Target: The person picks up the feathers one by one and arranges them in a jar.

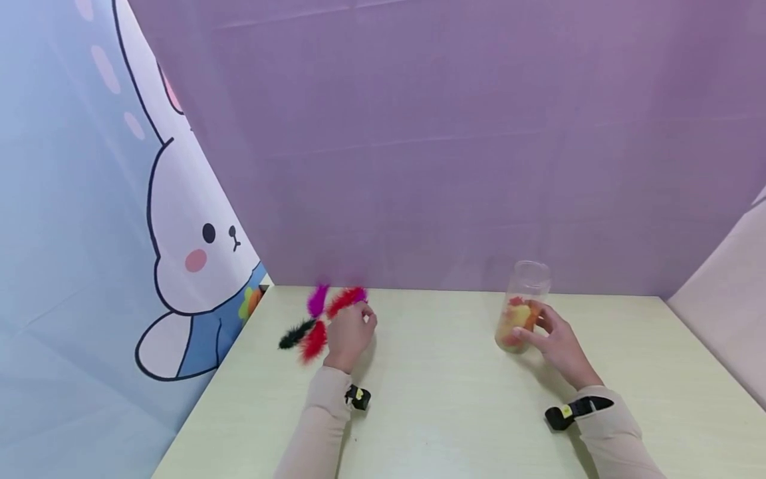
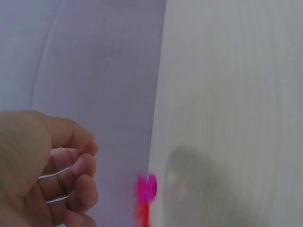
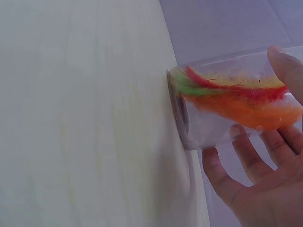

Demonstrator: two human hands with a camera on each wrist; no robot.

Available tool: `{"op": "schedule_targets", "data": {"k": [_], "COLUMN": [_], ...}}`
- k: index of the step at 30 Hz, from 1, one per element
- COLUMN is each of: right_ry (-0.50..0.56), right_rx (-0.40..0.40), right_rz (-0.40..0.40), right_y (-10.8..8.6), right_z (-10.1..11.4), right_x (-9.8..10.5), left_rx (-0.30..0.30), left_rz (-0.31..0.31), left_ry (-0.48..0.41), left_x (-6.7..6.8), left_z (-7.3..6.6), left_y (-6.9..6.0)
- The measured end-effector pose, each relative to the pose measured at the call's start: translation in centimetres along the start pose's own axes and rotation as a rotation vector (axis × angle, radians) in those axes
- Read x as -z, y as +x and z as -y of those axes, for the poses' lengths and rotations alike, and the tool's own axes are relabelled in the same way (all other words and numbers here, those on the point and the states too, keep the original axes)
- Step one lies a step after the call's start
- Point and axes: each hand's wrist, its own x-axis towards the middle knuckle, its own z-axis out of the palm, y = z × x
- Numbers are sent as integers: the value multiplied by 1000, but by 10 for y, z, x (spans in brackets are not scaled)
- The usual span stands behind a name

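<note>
Right hand [image 1: 556,339]: fingers curled round clear jar [image 1: 524,291], right side of counter [image 1: 437,379]; bright feathers [image 3: 236,106] inside. Left hand [image 1: 349,334] at loose feathers [image 1: 314,340], left side, fingers curled; can't tell if pinching one. Looks partway: some jarred, several left out.

Bright, even head view, dimmer wrist views, soft shadows on the table [image 1: 443,406], blurred feathers [image 2: 147,189]
</note>
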Motion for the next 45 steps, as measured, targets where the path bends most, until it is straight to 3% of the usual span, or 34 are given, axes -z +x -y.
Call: {"op": "schedule_targets", "data": {"k": [10, 15, 19, 27, 37, 45], "right_ry": [22, -1, -10, -10, -6, 1], "right_rx": [-7, -1, -3, -24, -23, -12], "right_rz": [6, 2, 1, 10, 13, 11], "right_y": [-1, 0, -1, -4, -3, -4], "right_z": [1, -1, 0, 3, 3, 3], "right_x": [-5, -7, -6, -4, -3, -2], "left_rx": [205, 329, 378, 412, 419, 332], "left_rz": [-22, 36, 72, 120, 195, 280], "left_ry": [22, 24, 26, 31, 42, 34], "left_x": [23, 30, 32, 31, 32, 37], "left_z": [54, 77, 89, 100, 98, 91], "left_y": [6, 5, 5, 4, 4, 4]}}
